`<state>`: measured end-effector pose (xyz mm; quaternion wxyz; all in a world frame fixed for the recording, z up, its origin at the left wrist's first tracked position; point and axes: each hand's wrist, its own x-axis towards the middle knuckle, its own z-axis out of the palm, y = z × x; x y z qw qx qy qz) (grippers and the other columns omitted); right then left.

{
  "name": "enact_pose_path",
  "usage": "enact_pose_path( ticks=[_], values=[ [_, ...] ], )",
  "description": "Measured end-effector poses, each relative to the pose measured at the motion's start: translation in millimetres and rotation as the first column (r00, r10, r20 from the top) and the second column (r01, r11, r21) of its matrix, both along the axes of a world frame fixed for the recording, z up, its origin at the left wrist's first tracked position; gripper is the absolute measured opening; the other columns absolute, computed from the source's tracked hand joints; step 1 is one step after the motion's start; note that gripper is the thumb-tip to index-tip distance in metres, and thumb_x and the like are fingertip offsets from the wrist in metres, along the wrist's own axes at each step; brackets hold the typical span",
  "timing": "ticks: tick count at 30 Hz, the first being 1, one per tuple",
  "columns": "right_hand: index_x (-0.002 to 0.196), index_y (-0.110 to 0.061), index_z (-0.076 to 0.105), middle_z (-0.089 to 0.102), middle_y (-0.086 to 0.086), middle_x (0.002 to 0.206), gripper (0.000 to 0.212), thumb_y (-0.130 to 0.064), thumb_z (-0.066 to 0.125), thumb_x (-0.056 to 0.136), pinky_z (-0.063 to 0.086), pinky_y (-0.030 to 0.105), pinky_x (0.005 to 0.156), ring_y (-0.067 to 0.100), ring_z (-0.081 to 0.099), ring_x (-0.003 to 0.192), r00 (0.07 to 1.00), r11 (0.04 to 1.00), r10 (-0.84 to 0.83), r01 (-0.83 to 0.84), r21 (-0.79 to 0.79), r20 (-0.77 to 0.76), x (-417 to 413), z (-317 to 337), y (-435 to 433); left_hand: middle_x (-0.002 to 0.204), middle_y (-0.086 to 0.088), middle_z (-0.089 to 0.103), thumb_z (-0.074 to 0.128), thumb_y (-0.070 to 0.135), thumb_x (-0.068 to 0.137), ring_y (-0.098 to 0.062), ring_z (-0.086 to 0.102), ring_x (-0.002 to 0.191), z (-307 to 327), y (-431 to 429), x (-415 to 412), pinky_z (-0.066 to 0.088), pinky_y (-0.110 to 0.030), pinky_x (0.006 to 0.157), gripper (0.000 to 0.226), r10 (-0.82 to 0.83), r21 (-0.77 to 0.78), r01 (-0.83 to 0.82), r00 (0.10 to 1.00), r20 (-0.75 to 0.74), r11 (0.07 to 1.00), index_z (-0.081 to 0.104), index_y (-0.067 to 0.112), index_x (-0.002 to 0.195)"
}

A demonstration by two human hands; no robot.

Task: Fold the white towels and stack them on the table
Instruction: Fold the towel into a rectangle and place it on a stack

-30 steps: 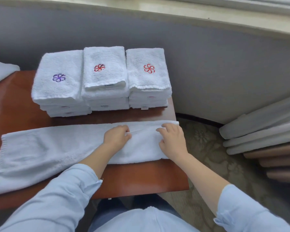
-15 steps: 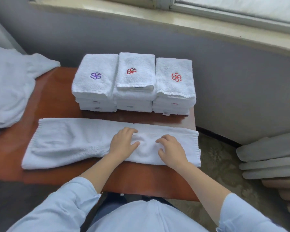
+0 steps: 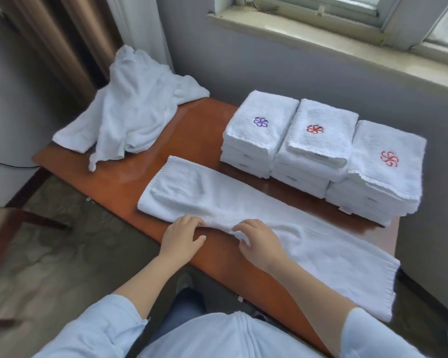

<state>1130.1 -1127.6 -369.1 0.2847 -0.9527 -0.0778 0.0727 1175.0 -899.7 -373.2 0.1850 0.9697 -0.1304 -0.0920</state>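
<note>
A long white terry towel [image 3: 243, 202] lies as a narrow, nubby strip across the glossy wooden tabletop [image 3: 192, 130] — the right hand [image 3: 261, 244] pinches its rumpled near edge, and the left hand [image 3: 181, 236] touches it with relaxed fingertips.

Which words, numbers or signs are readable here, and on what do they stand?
No readable words or numbers.
Left stack: purple pinwheel emblem, no letters.
Middle stack, right stack: red pinwheel emblems, no letters.
Small tags on the stacks' front edges: too small to read.
</note>
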Motion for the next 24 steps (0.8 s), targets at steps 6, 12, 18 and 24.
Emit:
enact_pose_path(
  ticks=[6, 12, 18, 24],
  values=[
    [0.124, -0.025, 0.065, 0.064, -0.011, 0.124, 0.038, -0.013, 0.054, 0.09, 0.043, 0.023, 0.095, 0.01, 0.051, 0.121, 0.996, 0.996, 0.083, -0.084, 0.008, 0.038, 35.6, -1.1, 56.8, 0.122, 0.014, 0.054, 0.065, 0.031, 0.09, -0.009, 0.051, 0.117, -0.6, 64.3, 22.7, 0.043, -0.028, 0.095, 0.033, 0.032, 0.077, -0.031, 0.999, -0.016, 0.997, 0.058, 0.032, 0.121],
    [0.13, -0.027, 0.063, 0.061, -0.011, 0.131, 0.04, -0.017, 0.055, 0.092, 0.042, 0.026, 0.099, 0.01, 0.05, 0.125, 0.997, 0.996, 0.076, -0.076, -0.046, -0.006, 62.8, -10.3, 105.8, 0.129, 0.013, 0.053, 0.063, 0.022, 0.091, -0.009, 0.048, 0.122, -7.2, 112.3, 65.6, 0.041, -0.027, 0.1, 0.039, -0.068, 0.16, 0.073, 0.997, -0.039, 0.984, 0.055, 0.031, 0.128],
    [0.13, -0.028, 0.06, 0.051, -0.012, 0.138, 0.041, -0.02, 0.053, 0.091, 0.034, 0.026, 0.1, 0.013, 0.043, 0.129, 0.998, 0.982, 0.006, -0.018, -0.189, -0.061, 79.5, -25.0, 133.6, 0.129, 0.011, 0.049, 0.061, 0.02, 0.091, -0.012, 0.044, 0.125, -19.1, 147.2, 108.7, 0.033, -0.025, 0.103, 0.04, -0.273, 0.225, 0.279, 0.96, -0.058, 0.934, 0.055, 0.029, 0.13],
    [0.103, -0.02, 0.071, 0.062, -0.007, 0.116, 0.025, -0.013, 0.05, 0.092, 0.039, 0.03, 0.086, 0.019, 0.054, 0.111, 0.992, 0.964, -0.123, 0.117, -0.241, -0.012, 85.3, -30.7, 150.5, 0.115, 0.009, 0.054, 0.057, 0.029, 0.096, -0.014, 0.051, 0.109, -24.9, 156.4, 138.1, 0.039, -0.026, 0.089, 0.015, -0.389, 0.169, 0.392, 0.92, -0.049, 0.904, 0.06, 0.024, 0.11]
  ],
)
